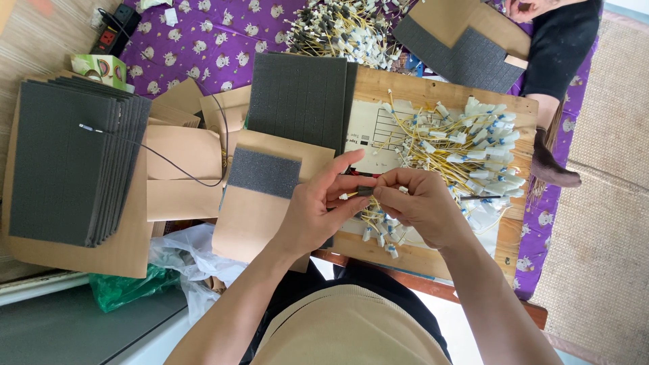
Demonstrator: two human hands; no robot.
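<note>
My left hand (318, 209) and my right hand (420, 206) meet over a wooden board (433, 91). Between their fingertips they pinch a small dark foam piece (365, 191) on the white end of a thin yellow wire. My left index finger points up and away. A pile of yellow wires with white and blue connectors (466, 152) lies on the board just beyond my right hand. A brown card with a strip of dark foam (263, 172) rests under my left hand.
Stacked dark foam sheets (64, 165) on brown card sit at the left, another foam pad (301, 101) lies ahead. More wires (341, 30) lie on a purple patterned cloth. Another person (558, 47) sits at the far right. Plastic bags (182, 260) lie near my left elbow.
</note>
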